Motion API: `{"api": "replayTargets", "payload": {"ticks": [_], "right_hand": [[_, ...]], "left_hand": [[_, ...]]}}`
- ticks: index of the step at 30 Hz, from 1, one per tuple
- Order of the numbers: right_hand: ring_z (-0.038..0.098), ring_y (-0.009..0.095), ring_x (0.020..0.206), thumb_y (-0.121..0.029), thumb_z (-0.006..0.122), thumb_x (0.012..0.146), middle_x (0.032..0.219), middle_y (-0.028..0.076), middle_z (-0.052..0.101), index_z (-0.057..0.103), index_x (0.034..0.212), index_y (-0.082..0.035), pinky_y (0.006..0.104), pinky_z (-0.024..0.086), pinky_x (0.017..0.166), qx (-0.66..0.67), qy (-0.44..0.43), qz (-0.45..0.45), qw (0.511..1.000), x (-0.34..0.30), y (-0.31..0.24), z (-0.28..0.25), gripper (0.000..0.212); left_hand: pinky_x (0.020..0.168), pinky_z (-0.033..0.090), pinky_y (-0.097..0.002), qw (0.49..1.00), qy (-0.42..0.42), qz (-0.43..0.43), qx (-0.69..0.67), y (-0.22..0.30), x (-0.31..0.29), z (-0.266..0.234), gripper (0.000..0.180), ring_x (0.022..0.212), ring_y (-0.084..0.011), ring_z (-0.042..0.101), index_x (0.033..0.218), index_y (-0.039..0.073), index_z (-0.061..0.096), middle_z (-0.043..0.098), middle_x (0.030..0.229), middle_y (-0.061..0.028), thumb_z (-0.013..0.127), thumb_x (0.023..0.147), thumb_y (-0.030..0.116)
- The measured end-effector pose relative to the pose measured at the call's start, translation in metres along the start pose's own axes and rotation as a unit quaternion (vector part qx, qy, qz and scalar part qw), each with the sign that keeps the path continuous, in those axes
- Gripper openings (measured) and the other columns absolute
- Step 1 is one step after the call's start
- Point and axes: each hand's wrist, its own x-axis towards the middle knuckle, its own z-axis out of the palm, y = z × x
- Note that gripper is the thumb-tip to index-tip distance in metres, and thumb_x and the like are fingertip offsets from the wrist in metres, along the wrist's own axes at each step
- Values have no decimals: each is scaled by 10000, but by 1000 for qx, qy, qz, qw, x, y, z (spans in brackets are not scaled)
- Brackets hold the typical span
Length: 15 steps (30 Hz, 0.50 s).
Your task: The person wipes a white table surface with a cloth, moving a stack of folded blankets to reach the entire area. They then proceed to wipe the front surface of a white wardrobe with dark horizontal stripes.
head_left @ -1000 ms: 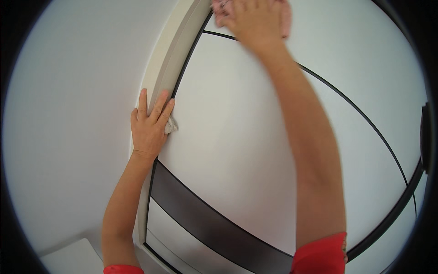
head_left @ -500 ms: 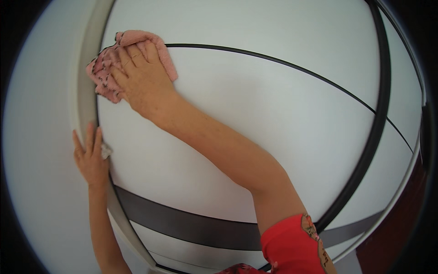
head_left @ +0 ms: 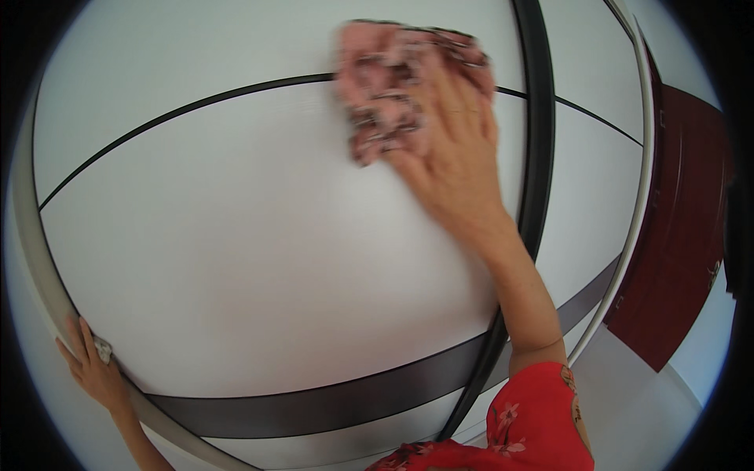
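Observation:
My right hand (head_left: pixel 459 165) presses a pink cloth (head_left: pixel 377 78) with dark patterned edging against the upper part of a white door panel (head_left: pixel 259 251), fingers spread over it. Cloth and fingers are slightly smeared by motion. The cloth covers part of a thin black line (head_left: pixel 228 92) that crosses the panel. Low on the left, my left hand (head_left: pixel 98 381) rests on the pale frame (head_left: pixel 51 290) at the panel's edge, fingers stretched out. Beside its thumb side is a small whitish crumpled thing (head_left: pixel 103 349); whether the hand holds it is unclear.
A black upright strip (head_left: pixel 540 118) runs along the panel's right side, with another white panel (head_left: pixel 597 180) beyond. A dark grey band (head_left: pixel 314 408) crosses low down. Farther right stand a dark red door (head_left: pixel 675 228) and pale floor (head_left: pixel 628 400).
My right hand has swept the cloth rightward along the black line, from the panel's left edge to near the black strip. The view has shifted right; my left hand stays by the left frame.

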Motion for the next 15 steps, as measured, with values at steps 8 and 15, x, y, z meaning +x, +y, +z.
{"api": "replayTargets", "payload": {"ticks": [8, 15], "right_hand": [[321, 463, 1341, -325, 642, 873, 1457, 275, 337, 369, 1399, 38, 530, 274, 1066, -65, -43, 72, 994, -56, 45, -30, 695], [342, 505, 1255, -354, 604, 862, 1368, 252, 381, 531, 1296, -133, 667, 221, 1022, 2, -258, 225, 940, -212, -43, -74, 493]], "left_hand": [[917, 451, -385, 1000, 8, 25, -13, 12, -8, 18, 775, 1429, -300, 300, 1484, 286, 383, 333, 1549, 104, 539, 804, -50], [911, 481, -371, 999, 9, 33, 11, -1, -6, 22, 802, 1416, -308, 319, 1498, 324, 346, 320, 1550, 122, 500, 813, -63]]}}
